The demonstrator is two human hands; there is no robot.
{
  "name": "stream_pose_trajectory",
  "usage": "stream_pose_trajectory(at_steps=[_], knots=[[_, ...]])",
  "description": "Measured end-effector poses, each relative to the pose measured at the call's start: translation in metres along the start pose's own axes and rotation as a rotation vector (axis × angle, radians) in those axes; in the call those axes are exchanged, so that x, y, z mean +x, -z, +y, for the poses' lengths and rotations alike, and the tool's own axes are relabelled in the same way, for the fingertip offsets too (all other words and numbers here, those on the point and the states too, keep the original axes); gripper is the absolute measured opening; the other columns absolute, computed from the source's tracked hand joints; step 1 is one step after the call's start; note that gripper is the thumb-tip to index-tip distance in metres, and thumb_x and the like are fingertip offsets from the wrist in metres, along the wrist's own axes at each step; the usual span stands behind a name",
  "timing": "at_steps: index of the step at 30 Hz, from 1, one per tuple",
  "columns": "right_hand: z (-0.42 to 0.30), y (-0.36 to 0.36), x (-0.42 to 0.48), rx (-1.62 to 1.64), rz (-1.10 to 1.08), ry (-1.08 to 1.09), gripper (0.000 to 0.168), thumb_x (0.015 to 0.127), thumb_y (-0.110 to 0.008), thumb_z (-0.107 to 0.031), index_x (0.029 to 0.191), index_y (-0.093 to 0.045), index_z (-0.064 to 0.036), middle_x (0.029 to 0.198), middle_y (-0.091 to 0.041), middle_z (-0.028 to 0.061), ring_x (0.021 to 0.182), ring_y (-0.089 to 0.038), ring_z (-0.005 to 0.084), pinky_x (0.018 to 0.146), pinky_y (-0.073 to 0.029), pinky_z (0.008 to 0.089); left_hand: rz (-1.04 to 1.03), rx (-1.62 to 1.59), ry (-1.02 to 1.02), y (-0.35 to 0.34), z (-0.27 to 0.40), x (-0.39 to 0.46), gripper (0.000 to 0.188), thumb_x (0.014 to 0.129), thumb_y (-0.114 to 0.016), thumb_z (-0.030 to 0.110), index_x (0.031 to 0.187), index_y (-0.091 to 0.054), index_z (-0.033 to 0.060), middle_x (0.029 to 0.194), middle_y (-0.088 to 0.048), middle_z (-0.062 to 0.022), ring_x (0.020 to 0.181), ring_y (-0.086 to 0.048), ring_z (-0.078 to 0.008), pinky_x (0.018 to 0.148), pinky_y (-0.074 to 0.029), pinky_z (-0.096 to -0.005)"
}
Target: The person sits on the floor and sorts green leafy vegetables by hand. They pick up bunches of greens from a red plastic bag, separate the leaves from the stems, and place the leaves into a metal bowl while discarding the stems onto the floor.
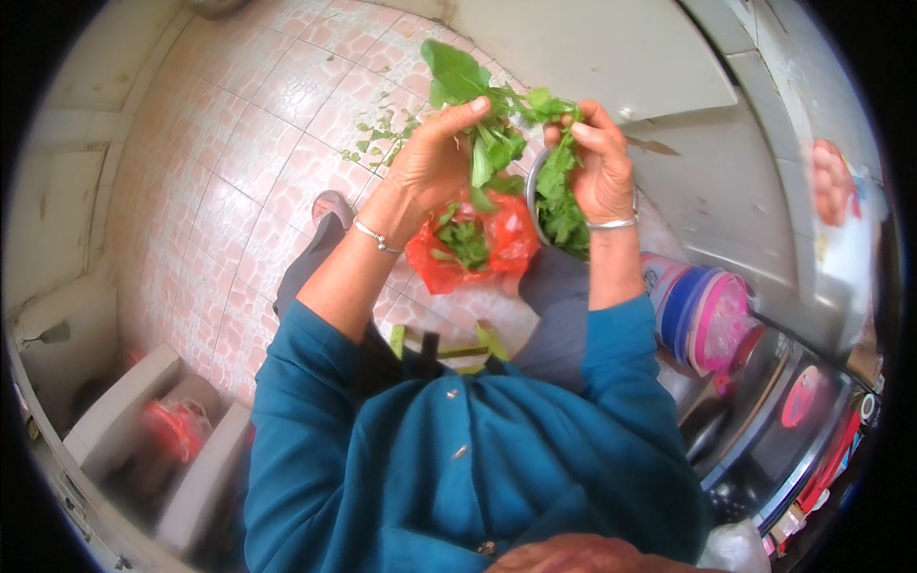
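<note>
My left hand (433,154) is closed around a bunch of leafy greens (494,147), whose broad leaf sticks up past the thumb. With thumb and fingertips, my right hand (598,157) pinches green leaves at the right end of the bunch. Below my left hand, a red plastic bag (433,268) stands open with more greens (466,243) inside. A round metal-rimmed bowl (531,190) heaped with leaves (562,215) is partly hidden behind my right hand.
Loose leaves and stems (387,136) lie scattered on the tiled floor (251,165). Buckets (691,311) stand by my right forearm, near a pale cabinet (716,179). Under my lap shows part of a green stool frame (458,352).
</note>
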State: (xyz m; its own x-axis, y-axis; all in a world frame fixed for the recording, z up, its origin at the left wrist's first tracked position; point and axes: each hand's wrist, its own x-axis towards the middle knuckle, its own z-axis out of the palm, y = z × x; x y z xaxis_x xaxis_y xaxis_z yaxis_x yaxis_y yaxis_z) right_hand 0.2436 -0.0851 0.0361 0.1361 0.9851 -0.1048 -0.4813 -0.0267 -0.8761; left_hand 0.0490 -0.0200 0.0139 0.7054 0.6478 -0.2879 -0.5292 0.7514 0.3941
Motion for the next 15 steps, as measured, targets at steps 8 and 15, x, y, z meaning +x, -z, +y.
stream_pose_trajectory(at_steps=[8,15], knots=[[-0.014,0.006,0.0,-0.051,0.07,0.164,0.017,0.08,-0.058,-0.011,0.095,-0.057,-0.003,0.106,-0.063,0.0174,0.085,-0.06,0.0195,0.082,-0.048,0.0313,0.208,0.015,0.092,0.028,0.002,0.009,0.025,0.081,-0.067,0.013,0.1,-0.056,0.0019,0.097,-0.06,-0.0118,0.088,-0.062,-0.0256,0.074,-0.053,-0.0444],[-0.019,0.02,-0.003,0.038,-0.011,0.112,0.018,0.081,-0.056,-0.011,0.096,-0.059,-0.003,0.109,-0.063,0.0211,0.079,-0.059,0.0185,0.08,-0.048,0.0315,0.326,-0.034,0.011,0.033,0.009,0.017,0.019,0.081,-0.067,0.012,0.095,-0.057,0.0023,0.087,-0.06,-0.0095,0.078,-0.059,-0.0214,0.074,-0.051,-0.0365]])
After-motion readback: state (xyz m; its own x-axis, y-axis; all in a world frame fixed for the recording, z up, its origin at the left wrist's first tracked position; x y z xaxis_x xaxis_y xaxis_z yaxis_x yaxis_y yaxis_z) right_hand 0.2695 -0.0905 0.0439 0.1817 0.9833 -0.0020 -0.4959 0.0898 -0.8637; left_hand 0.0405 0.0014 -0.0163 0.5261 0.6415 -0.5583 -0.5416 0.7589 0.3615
